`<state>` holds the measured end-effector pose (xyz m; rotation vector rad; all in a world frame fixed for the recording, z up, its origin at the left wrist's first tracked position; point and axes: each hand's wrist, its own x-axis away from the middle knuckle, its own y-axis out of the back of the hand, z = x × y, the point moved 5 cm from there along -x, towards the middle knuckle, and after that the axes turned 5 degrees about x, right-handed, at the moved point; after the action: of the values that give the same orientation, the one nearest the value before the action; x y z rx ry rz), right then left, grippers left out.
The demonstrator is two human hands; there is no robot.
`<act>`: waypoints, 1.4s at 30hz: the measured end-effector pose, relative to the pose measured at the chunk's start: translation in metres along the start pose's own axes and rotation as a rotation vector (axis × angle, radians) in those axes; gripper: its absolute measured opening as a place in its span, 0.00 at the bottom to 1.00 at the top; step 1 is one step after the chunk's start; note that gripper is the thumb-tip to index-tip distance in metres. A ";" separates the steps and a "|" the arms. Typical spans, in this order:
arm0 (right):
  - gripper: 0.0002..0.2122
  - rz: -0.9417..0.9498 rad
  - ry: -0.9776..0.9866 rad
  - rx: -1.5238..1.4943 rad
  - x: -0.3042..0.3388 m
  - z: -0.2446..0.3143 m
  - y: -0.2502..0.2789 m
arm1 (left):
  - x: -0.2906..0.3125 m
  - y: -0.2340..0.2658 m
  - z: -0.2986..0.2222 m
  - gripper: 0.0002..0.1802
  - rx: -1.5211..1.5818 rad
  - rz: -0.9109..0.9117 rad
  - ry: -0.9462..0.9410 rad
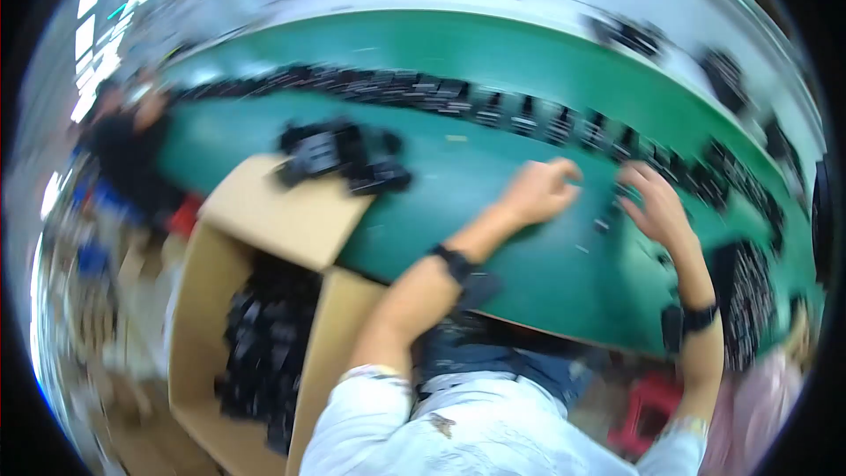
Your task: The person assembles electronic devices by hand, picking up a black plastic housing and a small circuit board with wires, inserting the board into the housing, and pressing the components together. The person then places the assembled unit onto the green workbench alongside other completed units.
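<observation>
Reaches over green tabletop with both hands, right of center in frame. Left hand: curled fingers, thumb and forefinger tips close together; cannot tell whether touching or pinching anything, owing to blur. Right hand, farther right: bent fingers, with thumb apart from forefinger and a gap between. Just below right thumb, a small dark piece; too blurred to name.

Just beyond right fingertips, a long row of small black devices, curving from upper left across to far right of frame. At each wrist, a black band: left, right.

Left of center, on the tabletop, a jumbled heap of black parts. Below it, at lower left, an open cardboard box with more black pieces inside. At right, a dark stack near the table edge.

At lower right, a red stool and a person in pink clothing. At upper left, another person in dark clothing, badly smeared.
</observation>
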<state>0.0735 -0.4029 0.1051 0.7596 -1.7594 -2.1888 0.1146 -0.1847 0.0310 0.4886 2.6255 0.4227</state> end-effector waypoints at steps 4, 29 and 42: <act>0.12 -0.023 -0.194 -0.154 0.005 -0.002 -0.041 | -0.013 0.037 -0.027 0.10 -0.090 -0.113 0.008; 0.14 -0.205 -0.041 -0.324 0.019 0.070 -0.017 | 0.120 0.054 -0.017 0.32 -0.868 -0.515 0.216; 0.15 -0.158 -0.033 -0.410 0.033 0.045 -0.045 | 0.072 -0.005 -0.018 0.38 -0.591 -0.278 0.098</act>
<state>0.0281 -0.3703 0.0606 0.7826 -1.2306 -2.5603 0.0436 -0.1644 0.0187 -0.0904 2.4374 1.0945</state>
